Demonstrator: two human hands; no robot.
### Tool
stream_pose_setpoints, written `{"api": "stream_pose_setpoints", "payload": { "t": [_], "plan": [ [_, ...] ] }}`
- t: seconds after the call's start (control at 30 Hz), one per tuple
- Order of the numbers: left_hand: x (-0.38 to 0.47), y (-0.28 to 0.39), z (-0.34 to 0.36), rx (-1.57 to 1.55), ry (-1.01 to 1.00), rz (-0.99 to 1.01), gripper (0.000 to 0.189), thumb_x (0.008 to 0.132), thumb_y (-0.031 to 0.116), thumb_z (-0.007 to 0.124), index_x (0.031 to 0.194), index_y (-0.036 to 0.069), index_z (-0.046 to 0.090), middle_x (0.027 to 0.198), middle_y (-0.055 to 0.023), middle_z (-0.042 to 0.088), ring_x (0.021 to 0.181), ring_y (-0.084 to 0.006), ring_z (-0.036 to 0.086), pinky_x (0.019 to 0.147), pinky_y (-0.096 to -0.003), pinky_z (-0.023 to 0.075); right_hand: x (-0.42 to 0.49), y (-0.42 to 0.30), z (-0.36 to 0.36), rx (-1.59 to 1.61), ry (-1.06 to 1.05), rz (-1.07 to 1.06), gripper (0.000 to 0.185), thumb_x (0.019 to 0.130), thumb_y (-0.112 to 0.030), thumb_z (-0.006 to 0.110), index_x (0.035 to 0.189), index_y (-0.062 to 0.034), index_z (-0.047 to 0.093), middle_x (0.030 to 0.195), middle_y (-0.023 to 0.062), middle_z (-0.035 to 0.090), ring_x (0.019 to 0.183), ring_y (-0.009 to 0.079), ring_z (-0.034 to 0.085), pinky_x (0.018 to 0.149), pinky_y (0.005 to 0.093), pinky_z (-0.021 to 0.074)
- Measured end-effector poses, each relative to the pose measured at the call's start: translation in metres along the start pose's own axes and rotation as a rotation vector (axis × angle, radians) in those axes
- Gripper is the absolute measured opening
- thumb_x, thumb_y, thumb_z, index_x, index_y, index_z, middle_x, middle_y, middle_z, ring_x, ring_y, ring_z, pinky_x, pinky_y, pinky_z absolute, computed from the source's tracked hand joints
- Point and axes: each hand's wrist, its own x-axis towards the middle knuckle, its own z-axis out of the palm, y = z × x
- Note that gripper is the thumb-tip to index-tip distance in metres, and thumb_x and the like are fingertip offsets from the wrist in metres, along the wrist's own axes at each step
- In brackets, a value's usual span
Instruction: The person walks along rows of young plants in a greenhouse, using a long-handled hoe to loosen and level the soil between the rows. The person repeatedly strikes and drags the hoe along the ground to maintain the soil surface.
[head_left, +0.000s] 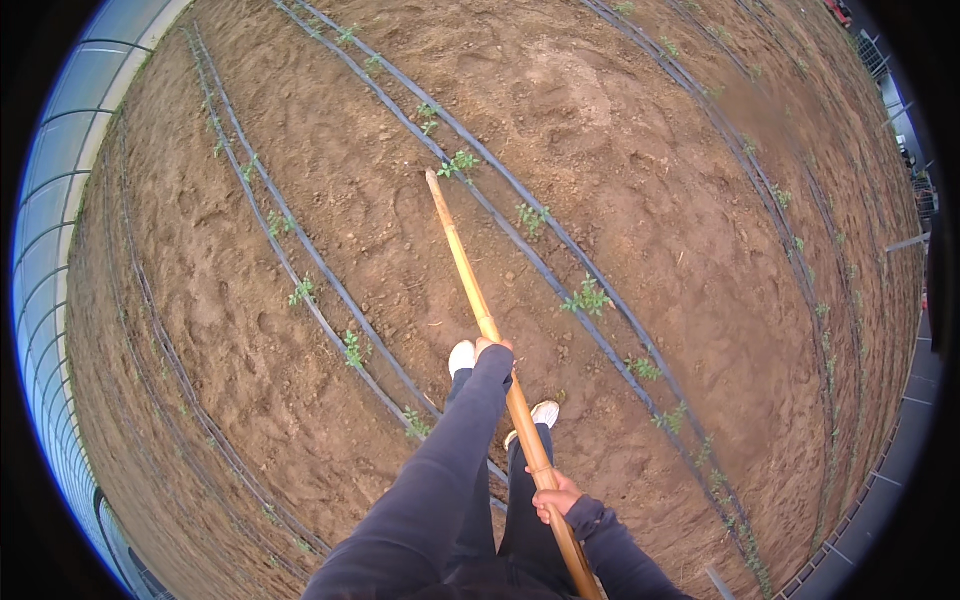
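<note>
Both hands grip a long bamboo pole (466, 274) that slants from the bottom of the view up to the soil. My left hand (493, 346) is closed around its middle, partly hidden by the dark sleeve. Lower down, my right hand (555, 496) wraps the thicker part, fingers curled over it. The pole's far end is at the soil, just left of a young green plant (459, 163) beside a dark drip line (517, 238). Whether the tip touches the soil, I cannot tell.
Paired drip hoses (289, 244) with small leafy plants (301, 291) cross the brown soil (360, 142) on both sides. My white shoes (545, 414) stand between two rows. A curved greenhouse wall (56, 195) borders the far left; a dark paved strip (896, 450) lies at right.
</note>
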Motion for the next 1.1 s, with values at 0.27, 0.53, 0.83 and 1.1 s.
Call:
{"api": "stream_pose_setpoints", "payload": {
  "t": [0.27, 0.53, 0.83, 1.1],
  "plan": [
    [-0.039, -0.003, -0.011, 0.034, -0.078, -0.097, 0.030, 0.077, 0.011, 0.059, 0.099, -0.004, 0.046, 0.057, -0.0106, 0.055, 0.041, -0.0180, 0.056, 0.037, -0.0304, 0.0482, -0.009, 0.027, -0.002, -0.057, 0.050, 0.003, 0.060, 0.075, 0.006, 0.053, 0.131, -0.0098, 0.036, 0.061, 0.0083, 0.049, 0.044, 0.0164, 0.050, 0.040, 0.0304, 0.0412],
    [0.011, -0.025, 0.002, 0.075, 0.054, 0.212, 0.034, 0.077, 0.012, 0.058, 0.103, -0.005, 0.044, 0.060, -0.0122, 0.057, 0.043, -0.0191, 0.057, 0.038, -0.0299, 0.0484, 0.023, 0.026, -0.014, 0.116, -0.079, -0.007, 0.061, 0.075, 0.006, 0.051, 0.132, -0.0106, 0.035, 0.063, 0.0083, 0.050, 0.047, 0.0157, 0.051, 0.041, 0.0296, 0.0414],
    [0.007, -0.028, -0.005, 0.045, -0.010, 0.002, 0.029, 0.077, 0.014, 0.060, 0.095, -0.005, 0.046, 0.060, -0.0132, 0.058, 0.046, -0.0210, 0.059, 0.040, -0.0317, 0.0471, 0.031, 0.043, -0.007, 0.001, 0.026, -0.022, 0.060, 0.074, 0.007, 0.053, 0.130, -0.0086, 0.038, 0.061, 0.0077, 0.049, 0.043, 0.0164, 0.050, 0.041, 0.0301, 0.0419],
    [-0.011, -0.051, -0.014, 0.123, 0.035, -0.019, 0.034, 0.074, 0.017, 0.062, 0.095, -0.005, 0.047, 0.064, -0.0160, 0.060, 0.051, -0.0240, 0.062, 0.047, -0.0339, 0.0510, 0.009, 0.060, -0.001, 0.047, -0.026, 0.023, 0.063, 0.074, 0.007, 0.052, 0.132, -0.0081, 0.034, 0.063, 0.0093, 0.050, 0.045, 0.0165, 0.050, 0.042, 0.0306, 0.0416]
  ]
}}
